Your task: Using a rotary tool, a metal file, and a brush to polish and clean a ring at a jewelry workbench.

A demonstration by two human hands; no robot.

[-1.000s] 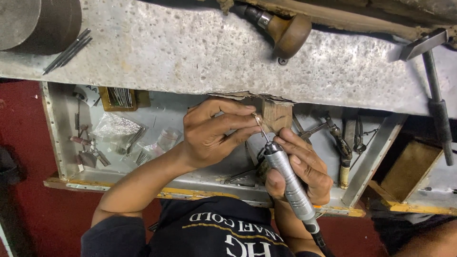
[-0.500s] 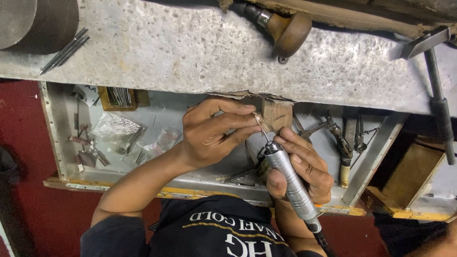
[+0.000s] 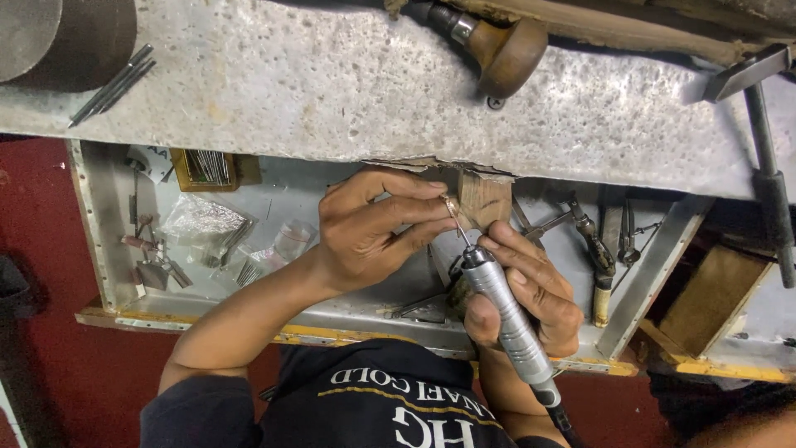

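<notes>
Your left hand (image 3: 365, 232) pinches a small ring-like piece (image 3: 450, 204) against the wooden peg (image 3: 483, 199) at the worktop (image 3: 332, 91) edge; fingertips hide most of it. Right hand (image 3: 531, 299) grips the rotary handpiece (image 3: 506, 311), cord cut off below. Nothing has shifted since the earlier frame. Handpiece axis runs diagonally, bit pointing up-left into the piece.

Bare tray floor (image 3: 332, 178) leftward; wooden peg (image 3: 483, 199), pliers (image 3: 593, 245) crowding right
</notes>
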